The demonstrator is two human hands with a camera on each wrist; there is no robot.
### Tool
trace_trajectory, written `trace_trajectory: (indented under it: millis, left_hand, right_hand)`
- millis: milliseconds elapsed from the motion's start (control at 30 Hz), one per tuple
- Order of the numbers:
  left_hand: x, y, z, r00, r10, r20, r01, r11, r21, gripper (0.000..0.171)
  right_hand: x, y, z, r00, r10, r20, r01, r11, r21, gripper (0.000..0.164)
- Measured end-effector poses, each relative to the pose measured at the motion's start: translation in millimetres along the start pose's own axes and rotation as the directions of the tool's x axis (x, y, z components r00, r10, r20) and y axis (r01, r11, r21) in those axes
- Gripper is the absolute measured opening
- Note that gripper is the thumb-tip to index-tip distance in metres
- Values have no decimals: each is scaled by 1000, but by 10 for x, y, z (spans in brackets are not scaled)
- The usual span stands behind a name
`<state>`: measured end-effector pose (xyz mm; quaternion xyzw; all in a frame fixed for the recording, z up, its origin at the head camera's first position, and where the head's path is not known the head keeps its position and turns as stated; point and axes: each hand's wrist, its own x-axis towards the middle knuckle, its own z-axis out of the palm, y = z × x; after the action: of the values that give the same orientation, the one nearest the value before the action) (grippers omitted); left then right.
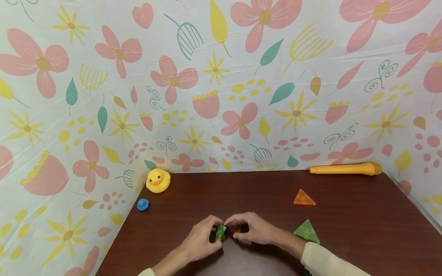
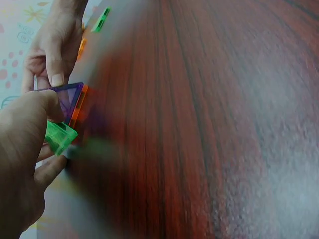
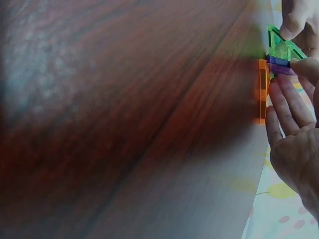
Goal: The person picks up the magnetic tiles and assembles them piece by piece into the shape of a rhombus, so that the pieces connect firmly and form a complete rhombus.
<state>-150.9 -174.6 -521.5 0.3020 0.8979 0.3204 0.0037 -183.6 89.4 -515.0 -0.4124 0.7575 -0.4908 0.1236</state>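
Note:
In the head view my left hand [image 1: 203, 239] grips a green see-through triangular tile [image 1: 221, 230] between thumb and fingers. Close beside it, my right hand [image 1: 257, 230] pinches a purple see-through triangular tile [image 2: 66, 102]. The two tiles meet edge to edge in the right wrist view, the green one [image 3: 280, 49] tilted up from the purple one [image 3: 279, 61]. An orange tile [image 3: 263, 92] lies at the table surface under the purple one, by the right fingers. Fingers cover parts of the green and purple tiles.
On the dark wooden table [image 1: 165, 218], a loose orange triangle [image 1: 304, 198] and a green triangle [image 1: 307, 232] lie near the right forearm. A yellow rubber duck [image 1: 158, 180] and a small blue duck [image 1: 143, 204] sit at left. A yellow toy microphone [image 1: 345, 168] lies along the back edge.

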Motion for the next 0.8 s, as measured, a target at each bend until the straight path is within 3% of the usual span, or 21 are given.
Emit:
trace_trajectory:
  millis: [400,667,800]
  left_hand:
    - [-1,-129,-47,1000,-17,-21,15,996,-89,52]
    - [41,-178,-33,994,26,-106,-19,997,72,35]
    - [63,-201,-51,992,41,-115,-29,994,104,30]
  right_hand:
    - [-3,29,6,1000,-24,-6,24,1000,-6,38]
    - [-5,33,30,999,-36,-29,35,999,-30,38]
    - [-16,25,35,999,-34,-38,33,999,-34,38]
